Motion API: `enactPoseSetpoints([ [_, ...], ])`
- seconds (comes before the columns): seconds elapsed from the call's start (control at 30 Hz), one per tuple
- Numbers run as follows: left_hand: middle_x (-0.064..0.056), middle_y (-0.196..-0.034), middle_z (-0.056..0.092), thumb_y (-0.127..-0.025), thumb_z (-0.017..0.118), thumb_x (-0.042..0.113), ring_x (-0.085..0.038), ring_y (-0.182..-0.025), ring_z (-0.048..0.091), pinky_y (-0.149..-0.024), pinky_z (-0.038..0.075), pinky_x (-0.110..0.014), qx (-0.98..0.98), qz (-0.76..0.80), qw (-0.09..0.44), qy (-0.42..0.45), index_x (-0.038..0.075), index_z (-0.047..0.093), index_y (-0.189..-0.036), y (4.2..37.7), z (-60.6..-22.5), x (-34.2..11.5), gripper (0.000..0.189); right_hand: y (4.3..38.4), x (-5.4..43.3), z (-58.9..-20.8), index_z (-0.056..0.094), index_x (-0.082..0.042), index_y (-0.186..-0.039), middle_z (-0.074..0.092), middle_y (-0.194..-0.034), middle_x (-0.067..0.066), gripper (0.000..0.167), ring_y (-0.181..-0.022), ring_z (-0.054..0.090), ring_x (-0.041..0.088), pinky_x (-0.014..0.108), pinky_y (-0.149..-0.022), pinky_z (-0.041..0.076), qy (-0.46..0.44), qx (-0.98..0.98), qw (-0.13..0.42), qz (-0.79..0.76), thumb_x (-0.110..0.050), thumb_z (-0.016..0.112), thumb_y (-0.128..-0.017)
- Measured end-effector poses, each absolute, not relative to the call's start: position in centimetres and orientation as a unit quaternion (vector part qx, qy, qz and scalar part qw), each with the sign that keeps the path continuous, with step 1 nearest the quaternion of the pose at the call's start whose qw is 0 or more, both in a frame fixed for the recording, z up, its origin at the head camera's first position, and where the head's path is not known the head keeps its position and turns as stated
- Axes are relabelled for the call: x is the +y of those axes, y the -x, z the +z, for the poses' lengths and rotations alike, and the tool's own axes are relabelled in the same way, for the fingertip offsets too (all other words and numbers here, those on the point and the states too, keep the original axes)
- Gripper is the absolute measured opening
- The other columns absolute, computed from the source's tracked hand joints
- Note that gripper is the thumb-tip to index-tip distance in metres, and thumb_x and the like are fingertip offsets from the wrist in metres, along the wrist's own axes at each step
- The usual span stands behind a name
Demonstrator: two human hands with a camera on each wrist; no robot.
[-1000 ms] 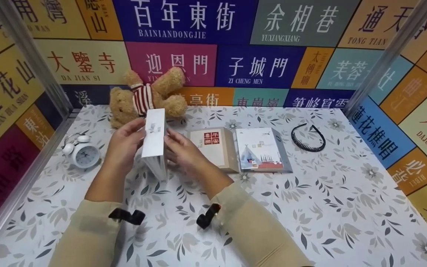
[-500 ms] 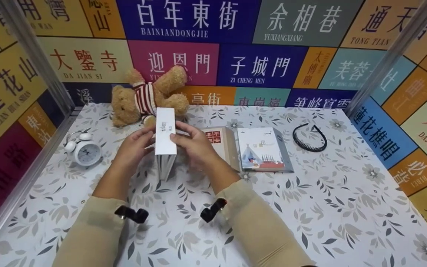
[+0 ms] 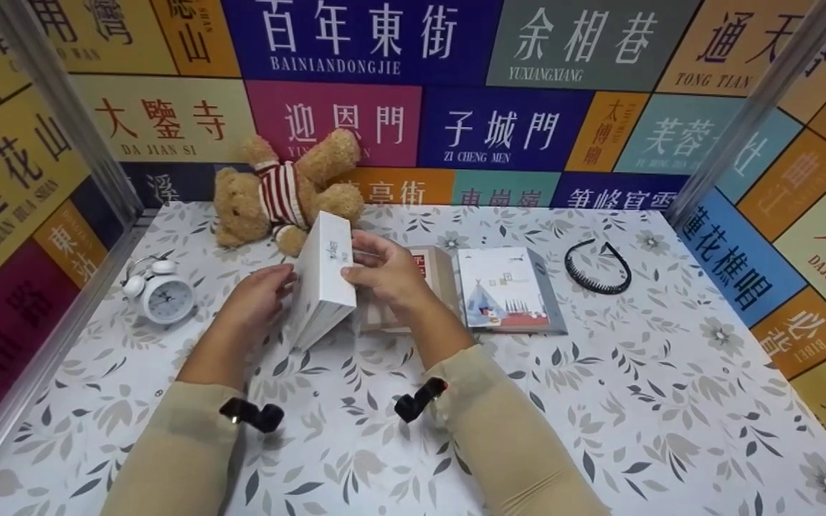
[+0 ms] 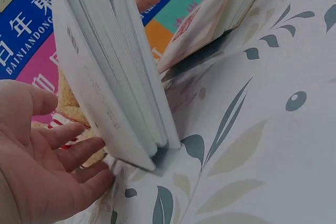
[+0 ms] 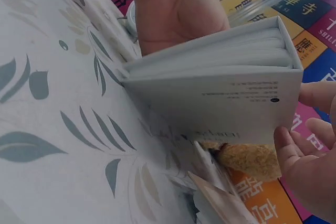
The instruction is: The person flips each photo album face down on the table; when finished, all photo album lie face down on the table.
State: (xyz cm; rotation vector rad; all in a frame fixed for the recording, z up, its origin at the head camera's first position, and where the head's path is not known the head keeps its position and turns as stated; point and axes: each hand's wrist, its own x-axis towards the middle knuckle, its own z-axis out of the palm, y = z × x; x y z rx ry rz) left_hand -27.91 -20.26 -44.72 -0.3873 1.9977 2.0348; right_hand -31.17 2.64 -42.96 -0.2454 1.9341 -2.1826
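A thick white book [image 3: 334, 269] stands tilted on its page edges, spine up, on the patterned tabletop. Its loose pages [image 4: 113, 61] fan slightly between the covers in the left wrist view. My right hand [image 3: 393, 276] pinches the spine, thumb on the near side, the other fingers partly hidden behind it. My left hand [image 4: 52, 156] lies beside the left cover with its fingers extended; the fingertips are close to the cover, and whether they touch it I cannot tell. The beige book [image 3: 445, 287] with red characters is partly covered by my right hand.
A book with a tent picture [image 3: 502, 290] lies right of the beige one. Farther right is a black headband [image 3: 598, 266]. A white alarm clock [image 3: 168, 297] stands at the left, and a teddy bear [image 3: 280, 193] lies against the back wall.
The white book moved right, then its spine tipped rightward, showing its left cover. My right hand shifted right with it. My left hand has come away from its top edge.
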Motion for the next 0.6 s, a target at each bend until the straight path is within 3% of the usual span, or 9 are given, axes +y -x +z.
enactPoseSetpoints([
  [0.17, -0.008, -0.175, 0.033, -0.115, 0.043, 0.037, -0.025, -0.165, 0.026, -0.138, 0.018, -0.040, 0.680, 0.708, 0.109, 0.153, 0.014, 0.034, -0.168, 27.9, -44.7, -20.6, 0.059, 31.4, 2.7, -43.5, 0.059, -0.007, -0.152, 0.064, -0.149, 0.016, 0.063, -0.130, 0.066, 0.027, 0.034, -0.107, 0.059, 0.071, 0.682, 0.115, -0.719, 0.002, 0.077, -0.092],
  [0.37, -0.004, -0.179, 0.027, -0.115, 0.041, 0.042, -0.021, -0.168, 0.020, -0.139, 0.017, -0.038, 0.713, 0.674, 0.079, 0.176, 0.017, 0.035, -0.169, 28.2, -44.5, -21.1, 0.060, 31.3, 2.4, -43.8, 0.054, -0.007, -0.156, 0.061, -0.151, 0.022, 0.050, -0.130, 0.068, 0.032, 0.042, -0.113, 0.057, 0.041, 0.630, 0.175, -0.755, -0.011, 0.062, -0.107],
  [0.47, -0.001, -0.180, 0.025, -0.114, 0.041, 0.047, -0.019, -0.168, 0.017, -0.139, 0.014, -0.038, 0.711, 0.672, 0.076, 0.192, 0.021, 0.032, -0.170, 28.3, -44.5, -21.4, 0.062, 31.3, 2.2, -44.0, 0.050, -0.010, -0.159, 0.053, -0.159, 0.025, 0.049, -0.143, 0.059, 0.038, 0.046, -0.121, 0.050, 0.018, 0.593, 0.204, -0.779, -0.019, 0.056, -0.112],
  [0.6, 0.002, -0.181, 0.022, -0.113, 0.040, 0.051, -0.018, -0.169, 0.014, -0.139, 0.012, -0.039, 0.708, 0.672, 0.071, 0.203, 0.024, 0.029, -0.171, 28.3, -44.5, -21.6, 0.065, 31.1, 1.9, -44.3, 0.041, -0.014, -0.165, 0.035, -0.171, 0.028, 0.055, -0.161, 0.035, 0.043, 0.050, -0.132, 0.034, 0.003, 0.564, 0.241, -0.790, -0.031, 0.051, -0.114],
])
